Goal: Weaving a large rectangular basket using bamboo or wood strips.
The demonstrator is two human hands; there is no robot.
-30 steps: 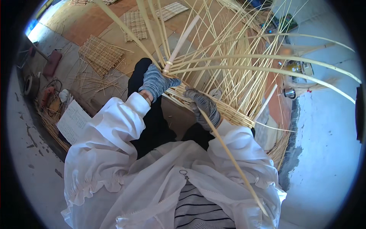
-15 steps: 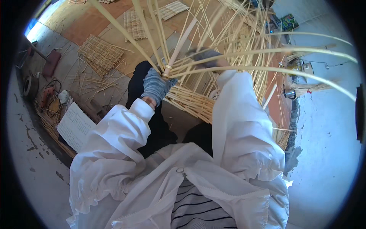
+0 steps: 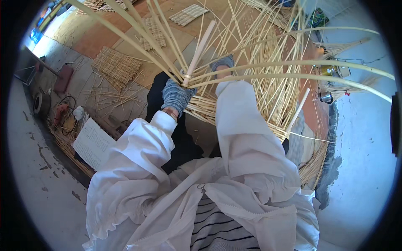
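My left hand, in a grey knitted glove, is closed around the corner of a half-woven wicker basket, at the foot of a thick peeled stick. Long pale willow rods fan out from that corner, some up to the left, others arching right. My right hand, gloved in grey too, reaches over the weave among the rods. Its fingers are hidden, so their grip does not show. A second thick stick stands at the basket's right corner. The basket lies across my knees.
Woven mats and loose cut rods lie on the floor at left. Nearby are a written sheet and a red-handled tool. A metal cup stands by the right wall, with bundled rods nearer me.
My right hand has moved left and slightly up, and its sleeve now covers the middle of the weave. The left hand keeps its hold at the corner; the whole view has shifted a little.
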